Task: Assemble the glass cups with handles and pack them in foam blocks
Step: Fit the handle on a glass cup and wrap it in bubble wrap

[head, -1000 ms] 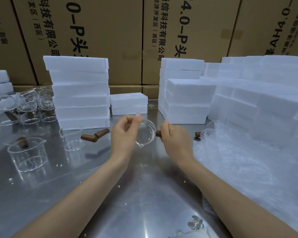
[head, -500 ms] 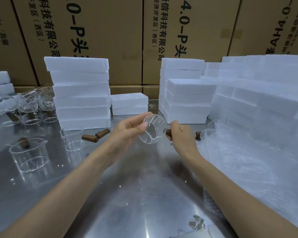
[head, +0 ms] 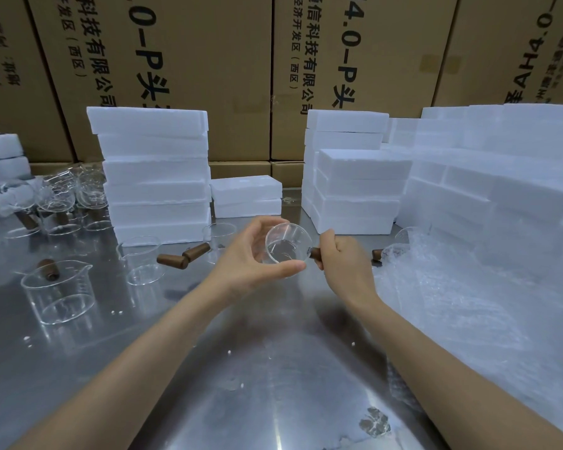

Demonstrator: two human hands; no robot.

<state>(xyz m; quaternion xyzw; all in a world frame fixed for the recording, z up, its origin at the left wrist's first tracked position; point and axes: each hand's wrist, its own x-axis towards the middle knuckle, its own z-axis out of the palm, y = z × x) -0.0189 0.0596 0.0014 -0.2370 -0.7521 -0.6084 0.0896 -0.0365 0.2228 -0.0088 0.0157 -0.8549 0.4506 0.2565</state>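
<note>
well, my left hand cups the glass cup above the table, fingers curled round it — my right hand grips its brown handle, seemingly joined already.

Only one view is showing this moment, so no part of the scene is being shared with another view. The head camera is sitting above the person's arms and is looking forward and down over the steel worktop. It is staying close: both forearms are entering from the bottom edge and the hands are meeting near the middle of the picture. The wide lens is bending straight lines at the sides. Farther off, the view is reaching the foam block stacks and the cardboard cartons behind them.
</note>
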